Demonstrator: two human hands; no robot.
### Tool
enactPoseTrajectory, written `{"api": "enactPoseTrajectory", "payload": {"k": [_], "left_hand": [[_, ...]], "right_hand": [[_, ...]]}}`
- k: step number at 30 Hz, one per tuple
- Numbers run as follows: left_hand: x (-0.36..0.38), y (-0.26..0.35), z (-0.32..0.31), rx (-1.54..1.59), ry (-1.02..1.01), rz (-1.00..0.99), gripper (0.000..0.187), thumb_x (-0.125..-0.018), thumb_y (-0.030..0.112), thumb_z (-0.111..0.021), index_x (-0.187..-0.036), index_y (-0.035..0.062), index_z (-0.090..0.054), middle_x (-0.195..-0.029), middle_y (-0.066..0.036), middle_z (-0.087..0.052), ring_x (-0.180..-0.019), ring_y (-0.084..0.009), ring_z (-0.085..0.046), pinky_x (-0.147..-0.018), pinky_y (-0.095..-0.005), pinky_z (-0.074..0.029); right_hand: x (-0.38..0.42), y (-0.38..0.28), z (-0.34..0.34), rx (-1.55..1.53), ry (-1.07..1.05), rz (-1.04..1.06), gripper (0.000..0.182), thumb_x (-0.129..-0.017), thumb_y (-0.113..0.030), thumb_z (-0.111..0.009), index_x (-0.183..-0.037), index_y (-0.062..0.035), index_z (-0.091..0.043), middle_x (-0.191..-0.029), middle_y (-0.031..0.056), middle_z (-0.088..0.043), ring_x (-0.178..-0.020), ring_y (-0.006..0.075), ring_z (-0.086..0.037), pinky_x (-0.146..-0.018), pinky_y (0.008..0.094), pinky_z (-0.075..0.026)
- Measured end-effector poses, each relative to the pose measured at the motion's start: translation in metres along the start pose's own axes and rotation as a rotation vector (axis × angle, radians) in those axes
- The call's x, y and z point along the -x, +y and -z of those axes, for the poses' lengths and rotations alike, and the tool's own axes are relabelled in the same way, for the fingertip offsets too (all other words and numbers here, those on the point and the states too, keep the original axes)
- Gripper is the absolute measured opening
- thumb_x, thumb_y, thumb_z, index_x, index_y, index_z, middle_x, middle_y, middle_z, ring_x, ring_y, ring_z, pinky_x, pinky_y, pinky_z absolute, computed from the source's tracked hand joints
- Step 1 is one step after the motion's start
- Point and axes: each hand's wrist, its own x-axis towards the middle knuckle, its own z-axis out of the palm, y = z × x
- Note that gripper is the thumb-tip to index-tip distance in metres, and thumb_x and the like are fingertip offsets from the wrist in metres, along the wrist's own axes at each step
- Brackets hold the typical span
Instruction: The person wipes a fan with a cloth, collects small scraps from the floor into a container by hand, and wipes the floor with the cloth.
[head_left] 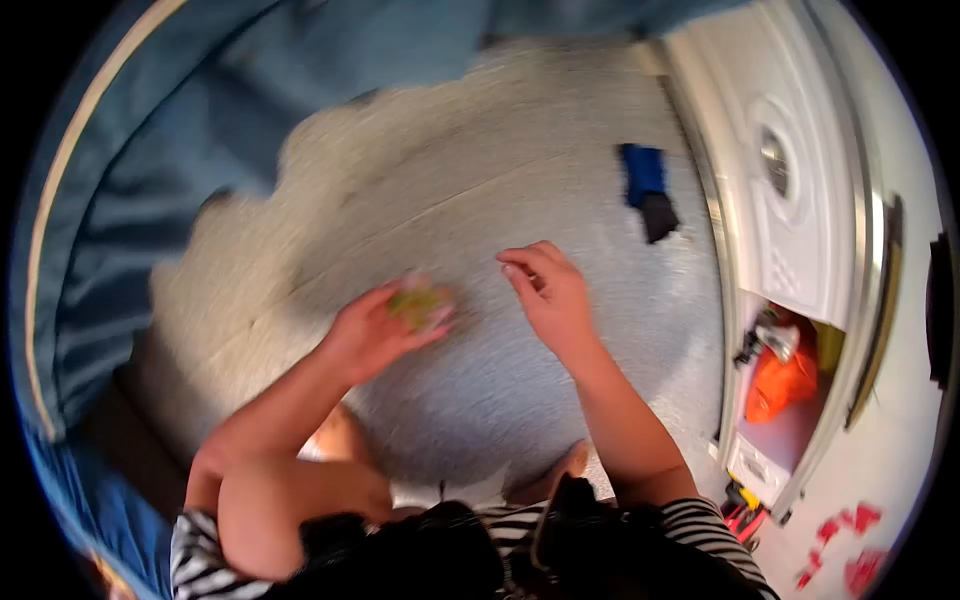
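Note:
My left hand (pixel 373 333) is closed around a small see-through object with yellow-green in it (pixel 420 306). The object is blurred, and its kind cannot be made out. To the right, apart from it, my right hand (pixel 552 292) has its thumb and fingers drawn together in a pinch. Whatever lies between those fingertips, if anything, is too small to see. Both hands are held above the grey floor (pixel 480 400), in front of my bent knees.
A blue and black cloth-like item (pixel 648 190) lies on the floor. Along the right stands a white cabinet (pixel 800 230) with an open compartment holding an orange bag (pixel 781 384). Blue fabric (pixel 190 130) hangs at the left and top. Red patterns (pixel 840 535) mark the white surface at lower right.

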Motion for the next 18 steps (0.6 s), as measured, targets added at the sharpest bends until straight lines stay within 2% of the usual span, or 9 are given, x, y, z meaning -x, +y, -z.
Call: {"api": "enactPoseTrajectory", "payload": {"k": [2, 4, 6, 7, 8, 9, 11, 13, 18], "left_hand": [[0.002, 0.002, 0.003, -0.023, 0.039, 0.019, 0.045, -0.103, 0.028, -0.046, -0.140, 0.0015, -0.045, -0.143, -0.021, -0.050, -0.132, -0.0407, -0.048, -0.113, -0.0563, -0.037], [0.012, 0.004, 0.011, -0.048, 0.034, -0.023, 0.045, -0.104, 0.028, -0.045, -0.142, 0.0035, -0.044, -0.143, -0.020, -0.050, -0.133, -0.0400, -0.048, -0.113, -0.0559, -0.038], [0.020, 0.007, 0.021, -0.157, 0.082, -0.034, 0.045, -0.103, 0.032, -0.045, -0.141, 0.0085, -0.046, -0.143, -0.017, -0.051, -0.131, -0.0383, -0.050, -0.111, -0.0546, -0.040], [0.024, 0.007, 0.022, -0.162, 0.078, -0.034, 0.045, -0.103, 0.032, -0.045, -0.141, 0.0085, -0.046, -0.143, -0.017, -0.051, -0.131, -0.0383, -0.050, -0.111, -0.0546, -0.040], [0.026, 0.008, 0.024, -0.108, 0.115, -0.022, 0.044, -0.104, 0.030, -0.043, -0.141, 0.0068, -0.045, -0.143, -0.018, -0.050, -0.131, -0.0398, -0.050, -0.111, -0.0545, -0.041], [0.027, 0.007, 0.024, -0.053, 0.149, -0.010, 0.043, -0.105, 0.028, -0.042, -0.142, 0.0050, -0.045, -0.144, -0.019, -0.050, -0.131, -0.0413, -0.049, -0.111, -0.0545, -0.042], [0.029, 0.006, 0.026, -0.052, 0.154, -0.016, 0.044, -0.105, 0.029, -0.042, -0.141, 0.0051, -0.045, -0.144, -0.019, -0.049, -0.130, -0.0418, -0.051, -0.109, -0.0540, -0.044], [0.030, 0.005, 0.027, -0.063, 0.200, -0.009, 0.044, -0.105, 0.031, -0.043, -0.141, 0.0050, -0.045, -0.144, -0.018, -0.050, -0.129, -0.0412, -0.052, -0.108, -0.0537, -0.045], [0.029, 0.005, 0.031, -0.103, 0.189, 0.012, 0.044, -0.105, 0.031, -0.043, -0.140, 0.0048, -0.046, -0.141, -0.018, -0.052, -0.128, -0.0408, -0.053, -0.107, -0.0535, -0.046]], "right_hand": [[-0.020, 0.037, 0.049, 0.100, 0.118, -0.005, 0.013, -0.089, -0.006, -0.068, -0.101, -0.0052, -0.072, -0.091, 0.0106, -0.065, -0.077, 0.0228, -0.066, -0.068, 0.0308, -0.053], [-0.053, 0.082, 0.102, 0.338, 0.374, 0.045, 0.013, -0.087, -0.006, -0.068, -0.099, -0.0061, -0.073, -0.092, 0.0138, -0.066, -0.080, 0.0292, -0.066, -0.072, 0.0357, -0.053], [-0.088, 0.097, 0.172, 0.657, 0.610, 0.128, 0.023, -0.086, -0.005, -0.063, -0.107, -0.0063, -0.070, -0.098, 0.0189, -0.066, -0.091, 0.0383, -0.065, -0.082, 0.0448, -0.052], [-0.106, 0.118, 0.209, 0.736, 0.679, 0.087, 0.024, -0.087, -0.007, -0.062, -0.110, -0.0070, -0.069, -0.099, 0.0189, -0.066, -0.094, 0.0376, -0.064, -0.083, 0.0454, -0.052], [-0.121, 0.128, 0.238, 0.870, 0.738, 0.174, 0.025, -0.086, -0.007, -0.063, -0.110, -0.0079, -0.070, -0.103, 0.0185, -0.066, -0.096, 0.0376, -0.064, -0.084, 0.0458, -0.052], [-0.132, 0.125, 0.257, 0.993, 0.718, 0.061, 0.026, -0.086, -0.006, -0.063, -0.111, -0.0090, -0.070, -0.107, 0.0182, -0.066, -0.098, 0.0370, -0.064, -0.085, 0.0464, -0.052], [-0.151, 0.140, 0.277, 1.036, 0.689, 0.110, 0.027, -0.086, -0.009, -0.063, -0.112, -0.0115, -0.071, -0.108, 0.0174, -0.068, -0.099, 0.0361, -0.065, -0.084, 0.0461, -0.053], [-0.159, 0.143, 0.280, 1.184, 0.502, -0.104, 0.027, -0.088, -0.014, -0.061, -0.113, -0.0157, -0.071, -0.105, 0.0152, -0.069, -0.096, 0.0353, -0.068, -0.081, 0.0458, -0.055], [-0.173, 0.159, 0.274, 1.317, 0.545, -0.118, 0.020, -0.090, -0.020, -0.057, -0.103, -0.0174, -0.072, -0.100, 0.0116, -0.071, -0.090, 0.0338, -0.070, -0.074, 0.0461, -0.056]]}}
